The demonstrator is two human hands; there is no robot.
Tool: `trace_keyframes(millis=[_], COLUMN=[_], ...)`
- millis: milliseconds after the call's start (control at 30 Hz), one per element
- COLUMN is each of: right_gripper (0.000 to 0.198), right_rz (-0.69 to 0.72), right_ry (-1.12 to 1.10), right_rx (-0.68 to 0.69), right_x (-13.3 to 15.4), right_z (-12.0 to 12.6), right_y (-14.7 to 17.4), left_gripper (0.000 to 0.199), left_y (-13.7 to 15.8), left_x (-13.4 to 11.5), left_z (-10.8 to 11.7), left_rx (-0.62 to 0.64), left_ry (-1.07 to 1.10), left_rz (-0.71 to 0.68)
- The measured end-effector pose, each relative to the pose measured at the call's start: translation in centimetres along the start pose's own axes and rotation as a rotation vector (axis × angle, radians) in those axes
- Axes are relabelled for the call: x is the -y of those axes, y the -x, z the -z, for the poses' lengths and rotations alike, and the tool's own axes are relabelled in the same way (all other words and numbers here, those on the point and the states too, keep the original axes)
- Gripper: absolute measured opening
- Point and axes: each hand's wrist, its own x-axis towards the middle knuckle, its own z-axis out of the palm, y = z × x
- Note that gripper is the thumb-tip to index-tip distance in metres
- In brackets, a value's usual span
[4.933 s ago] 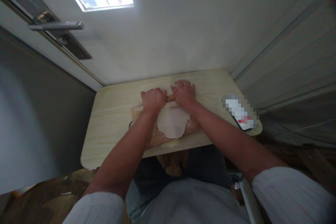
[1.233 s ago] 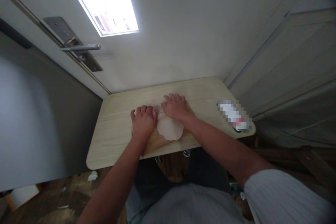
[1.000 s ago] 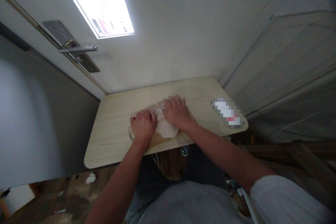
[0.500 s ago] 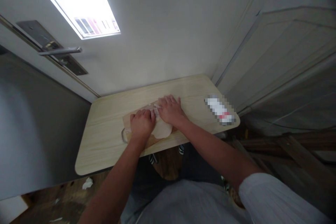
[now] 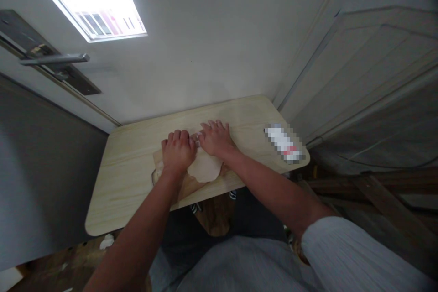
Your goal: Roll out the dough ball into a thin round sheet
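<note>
A flat, pale sheet of dough (image 5: 205,167) lies on a brown board (image 5: 188,187), its near edge rounded. Across the dough's far edge runs what looks like a rolling pin (image 5: 196,138); only a short, floury stretch of it shows between my hands. My left hand (image 5: 178,148) is closed over the left part of the pin, fingers curled down. Over the right part rests my right hand (image 5: 216,138), palm down, with fingers stretched forward and slightly apart. Both hands hide most of the pin and the dough's far part.
The board lies on a light wooden table (image 5: 126,169) set against a white door with a metal handle (image 5: 54,59). A blurred-out flat object, perhaps a phone (image 5: 283,143), lies at the table's right end. Crumpled white paper (image 5: 107,241) is on the floor at left.
Both hands have moved away from me over the dough, taking the rolling pin toward its far edge. More of the dough shows on my side. The view has shifted slightly.
</note>
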Motion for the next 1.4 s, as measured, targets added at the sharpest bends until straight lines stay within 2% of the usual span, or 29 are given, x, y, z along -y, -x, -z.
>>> trace_keyframes(millis=[400, 867, 1100, 1400], right_gripper=[0.052, 0.047, 0.044, 0.043], right_rz=[-0.037, -0.038, -0.052, -0.082], right_ry=[0.014, 0.031, 0.025, 0.037], right_rx=[0.043, -0.05, -0.051, -0.028], right_x=[0.0, 0.1, -0.1, 0.0], right_z=[-0.9, -1.7, -2.0, -1.6], right_y=[-2.6, -5.9, -6.1, -3.8], left_gripper=[0.043, 0.045, 0.043, 0.039], left_y=[-2.8, -6.3, -6.1, -3.8], left_x=[1.1, 1.9, 1.8, 1.4], left_z=[-0.9, -1.6, -1.4, -1.3], left_rx=[0.049, 0.007, 0.028, 0.046], left_ry=[0.003, 0.044, 0.05, 0.031], left_rz=[0.002, 0.03, 0.025, -0.005])
